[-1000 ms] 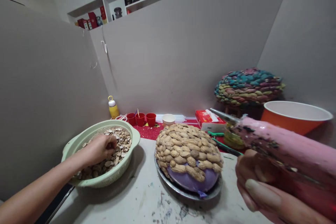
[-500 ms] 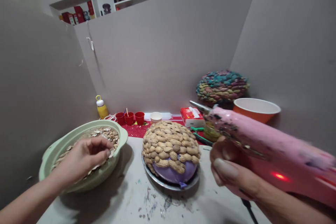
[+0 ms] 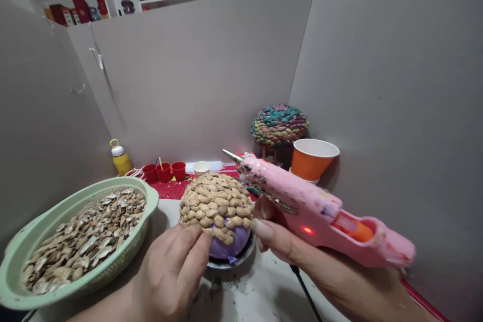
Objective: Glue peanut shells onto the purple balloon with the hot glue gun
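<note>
Evidently R hand [image 3: 302, 256] grips glue gun [image 3: 294, 186] tip-up, prob. for clearance; L hand [image 3: 169, 266] fingers narrow, contents unclear.

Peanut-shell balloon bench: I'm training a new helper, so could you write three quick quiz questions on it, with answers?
1. Multiple choice: which hand holds the pink glue gun? A) left; B) right; C) neither
2. True or false: the balloon rests in the green basket.
3. Fill in the number: at the back of the table stand ____ red cups.

Key:
1. B, the right hand.
2. False; the balloon rests in the metal dish.
3. Three.
</note>
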The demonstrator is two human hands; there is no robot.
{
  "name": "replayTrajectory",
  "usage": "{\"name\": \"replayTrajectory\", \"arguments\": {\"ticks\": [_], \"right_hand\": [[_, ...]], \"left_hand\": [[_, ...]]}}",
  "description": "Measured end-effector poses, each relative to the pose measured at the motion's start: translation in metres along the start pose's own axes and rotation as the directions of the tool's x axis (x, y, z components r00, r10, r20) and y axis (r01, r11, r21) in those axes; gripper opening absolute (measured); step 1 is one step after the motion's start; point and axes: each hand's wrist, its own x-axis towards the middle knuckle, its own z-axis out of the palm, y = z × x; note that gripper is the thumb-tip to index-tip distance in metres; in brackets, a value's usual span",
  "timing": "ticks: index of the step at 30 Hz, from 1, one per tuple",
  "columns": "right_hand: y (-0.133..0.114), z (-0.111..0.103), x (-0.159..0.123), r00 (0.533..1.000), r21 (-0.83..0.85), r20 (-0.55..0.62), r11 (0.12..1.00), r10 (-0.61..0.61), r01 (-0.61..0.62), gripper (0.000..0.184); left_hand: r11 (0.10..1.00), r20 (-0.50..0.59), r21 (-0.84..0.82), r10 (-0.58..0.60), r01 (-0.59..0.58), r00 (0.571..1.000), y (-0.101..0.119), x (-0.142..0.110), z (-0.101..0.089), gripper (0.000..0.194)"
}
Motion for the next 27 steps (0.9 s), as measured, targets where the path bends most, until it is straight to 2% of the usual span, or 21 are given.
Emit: {"name": "replayTrajectory", "arguments": {"ticks": [3, 7, 9, 13, 15, 18, 22, 27], "right_hand": [[-0.004, 0.002, 0.003, 0.999, 0.037, 0.041, 0.999, -0.011, 0.009, 0.011], [-0.008, 0.004, 0.007, 0.999, 0.069, 0.024, 0.997, -0.045, 0.044, 0.005], [-0.009, 0.004, 0.008, 0.997, 0.057, 0.053, 0.997, -0.062, 0.059, 0.005], [-0.011, 0.002, 0.009, 0.989, 0.040, 0.128, 0.996, -0.080, 0.075, 0.004], [-0.013, 0.002, 0.009, 0.988, 0.040, 0.138, 0.997, -0.064, 0.059, 0.005], [-0.014, 0.003, 0.009, 0.987, 0.044, 0.151, 0.998, -0.049, 0.043, 0.009], [-0.014, 0.002, 0.009, 0.987, 0.022, 0.149, 0.998, -0.058, 0.056, 0.007], [-0.015, 0.001, 0.009, 0.987, 0.037, 0.146, 0.997, -0.065, 0.061, 0.008]], "left_hand": [[0.992, 0.008, 0.094, 0.078, -0.079, 0.997, -0.003, 0.000, 0.007, 0.031], [0.982, -0.020, 0.153, 0.119, -0.114, 0.993, -0.005, 0.006, 0.012, 0.028], [0.979, -0.023, 0.162, 0.125, -0.119, 0.992, -0.007, 0.005, 0.014, 0.028], [0.984, 0.053, 0.126, 0.120, -0.126, 0.991, -0.010, -0.010, 0.016, 0.033], [0.994, 0.062, 0.069, 0.075, -0.079, 0.995, -0.010, -0.015, 0.016, 0.038], [0.993, 0.027, -0.063, -0.097, 0.098, 0.995, -0.008, -0.012, 0.015, 0.040], [0.912, 0.035, -0.251, -0.328, 0.326, 0.944, -0.002, 0.009, 0.010, 0.029], [0.842, 0.068, -0.355, -0.410, 0.406, 0.909, 0.000, 0.021, 0.005, 0.023]]}}
